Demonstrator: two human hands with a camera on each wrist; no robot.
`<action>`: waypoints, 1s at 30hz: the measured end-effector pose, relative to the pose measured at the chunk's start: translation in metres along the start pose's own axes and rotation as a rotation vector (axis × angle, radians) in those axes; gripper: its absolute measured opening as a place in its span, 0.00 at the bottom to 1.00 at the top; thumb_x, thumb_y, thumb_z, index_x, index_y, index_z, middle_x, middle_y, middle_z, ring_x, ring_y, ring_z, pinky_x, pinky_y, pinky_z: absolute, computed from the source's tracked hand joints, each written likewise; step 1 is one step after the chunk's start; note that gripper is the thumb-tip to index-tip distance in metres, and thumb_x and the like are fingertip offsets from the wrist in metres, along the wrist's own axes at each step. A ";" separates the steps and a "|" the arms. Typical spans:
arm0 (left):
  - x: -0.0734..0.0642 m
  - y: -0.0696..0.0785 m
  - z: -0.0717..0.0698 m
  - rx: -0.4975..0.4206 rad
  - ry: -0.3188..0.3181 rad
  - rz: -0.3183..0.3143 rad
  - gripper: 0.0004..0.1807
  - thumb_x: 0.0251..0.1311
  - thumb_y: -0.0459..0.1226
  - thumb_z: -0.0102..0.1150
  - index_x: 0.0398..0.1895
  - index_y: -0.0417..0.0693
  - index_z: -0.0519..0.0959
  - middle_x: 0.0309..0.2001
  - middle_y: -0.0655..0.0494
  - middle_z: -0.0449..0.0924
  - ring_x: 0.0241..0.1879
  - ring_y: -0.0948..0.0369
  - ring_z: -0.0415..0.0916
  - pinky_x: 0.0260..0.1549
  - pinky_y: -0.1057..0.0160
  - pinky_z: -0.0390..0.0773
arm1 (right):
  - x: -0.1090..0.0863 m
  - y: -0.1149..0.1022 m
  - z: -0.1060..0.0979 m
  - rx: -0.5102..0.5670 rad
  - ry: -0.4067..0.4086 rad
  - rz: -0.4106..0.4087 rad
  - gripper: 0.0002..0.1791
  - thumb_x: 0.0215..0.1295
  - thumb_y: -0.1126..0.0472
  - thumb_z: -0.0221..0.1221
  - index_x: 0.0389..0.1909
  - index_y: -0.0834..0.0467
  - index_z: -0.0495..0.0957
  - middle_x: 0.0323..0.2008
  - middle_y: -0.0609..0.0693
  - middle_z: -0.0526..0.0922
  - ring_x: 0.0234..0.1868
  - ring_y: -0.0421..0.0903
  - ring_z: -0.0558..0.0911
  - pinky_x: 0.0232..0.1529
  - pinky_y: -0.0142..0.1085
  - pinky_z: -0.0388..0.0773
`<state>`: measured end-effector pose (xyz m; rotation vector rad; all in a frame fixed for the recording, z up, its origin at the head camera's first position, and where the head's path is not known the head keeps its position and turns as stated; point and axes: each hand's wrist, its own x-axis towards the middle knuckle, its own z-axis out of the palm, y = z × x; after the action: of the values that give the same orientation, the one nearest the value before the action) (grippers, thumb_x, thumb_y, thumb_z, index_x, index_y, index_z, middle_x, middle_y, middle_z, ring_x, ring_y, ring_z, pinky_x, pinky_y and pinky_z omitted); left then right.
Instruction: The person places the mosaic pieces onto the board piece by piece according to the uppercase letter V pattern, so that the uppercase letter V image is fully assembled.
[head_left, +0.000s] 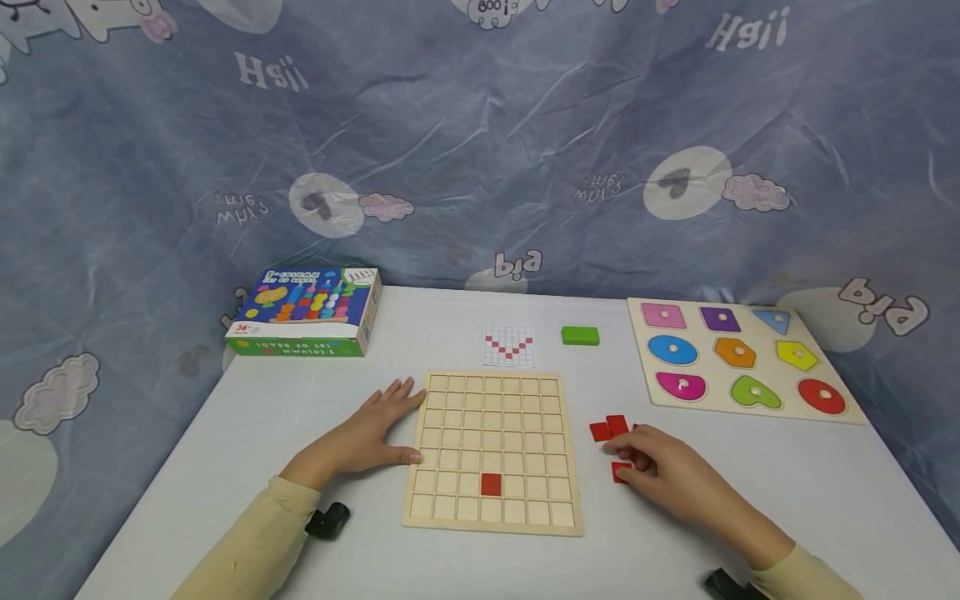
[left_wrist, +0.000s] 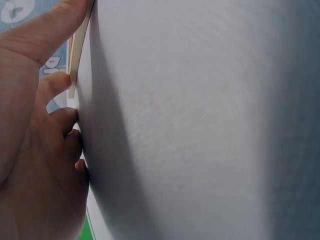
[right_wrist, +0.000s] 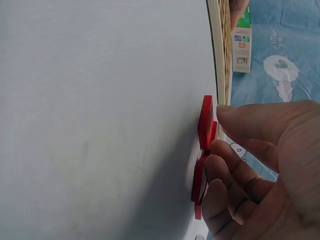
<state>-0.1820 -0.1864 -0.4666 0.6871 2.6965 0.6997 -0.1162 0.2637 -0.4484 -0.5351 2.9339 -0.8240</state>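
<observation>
A wooden grid board [head_left: 492, 527] lies in the middle of the table, with one red square tile [head_left: 491, 484] in a cell of its lower part. My left hand [head_left: 372, 433] rests on the table with fingers spread, thumb and index fingertip at the board's left edge. To the right of the board, my right hand [head_left: 675, 475] is over several loose red tiles [right_wrist: 206, 122]. Its thumb tip is right at the nearest tile [head_left: 619, 472], and the bent fingers are over the others. A gap shows between thumb and index finger in the right wrist view.
Behind the board lie a pattern card [head_left: 510, 346] with a red V of squares and a green block [head_left: 581, 336]. A bead-set box [head_left: 303, 312] stands at the back left. At the right is a shape puzzle board [head_left: 716, 379] with colored knobbed pieces.
</observation>
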 end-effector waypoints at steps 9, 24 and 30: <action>0.000 -0.003 0.001 0.001 0.005 0.011 0.56 0.53 0.61 0.72 0.81 0.50 0.57 0.81 0.43 0.44 0.80 0.45 0.37 0.77 0.42 0.38 | -0.003 0.001 -0.004 -0.025 -0.035 0.048 0.20 0.56 0.61 0.74 0.50 0.47 0.85 0.32 0.38 0.74 0.36 0.39 0.73 0.34 0.29 0.76; 0.000 -0.002 0.001 -0.002 0.004 0.019 0.56 0.53 0.61 0.71 0.81 0.50 0.57 0.81 0.42 0.44 0.81 0.45 0.37 0.77 0.42 0.38 | 0.001 -0.004 0.007 0.020 -0.020 0.058 0.16 0.57 0.62 0.74 0.46 0.45 0.86 0.33 0.39 0.74 0.35 0.39 0.73 0.33 0.28 0.75; 0.001 -0.002 0.001 0.001 0.001 0.018 0.56 0.54 0.61 0.71 0.81 0.49 0.57 0.81 0.42 0.44 0.80 0.45 0.37 0.77 0.42 0.38 | 0.006 -0.008 0.014 0.019 -0.020 0.073 0.16 0.58 0.61 0.74 0.46 0.45 0.86 0.34 0.39 0.76 0.34 0.40 0.73 0.32 0.29 0.74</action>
<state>-0.1829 -0.1875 -0.4686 0.7129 2.6950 0.7039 -0.1179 0.2485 -0.4556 -0.4293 2.9051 -0.8320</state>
